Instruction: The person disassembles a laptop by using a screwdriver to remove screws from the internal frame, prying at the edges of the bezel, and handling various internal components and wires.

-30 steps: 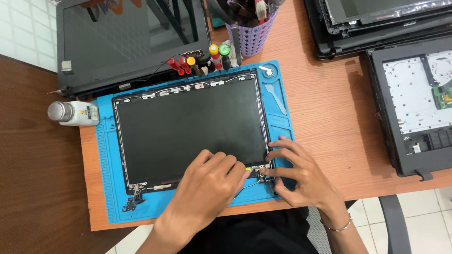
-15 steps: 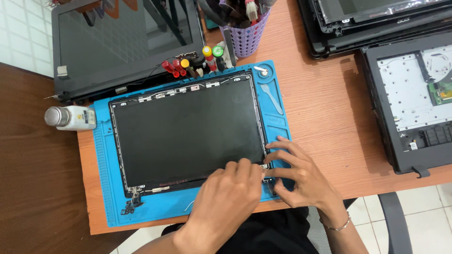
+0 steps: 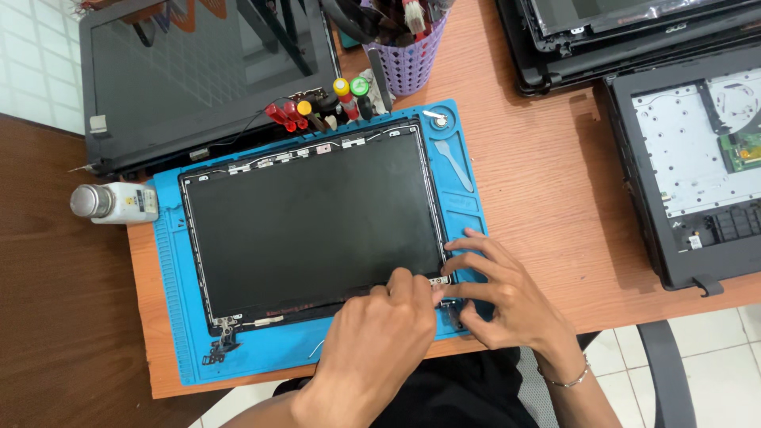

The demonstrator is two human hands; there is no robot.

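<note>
The laptop screen panel [image 3: 313, 226] lay flat on the blue repair mat [image 3: 174, 317] near the desk's [image 3: 547, 198] front edge. The left hand [image 3: 380, 341] pressed curled fingers on the panel's lower right corner; the right hand [image 3: 499, 297], fingers spread, touched the hinge [image 3: 453, 311] there, grasping nothing.

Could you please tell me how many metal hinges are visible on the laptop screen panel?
2: one metal hinge at the black laptop screen panel's near-left corner, another at the near-right corner between both hands, partly hidden.
</note>
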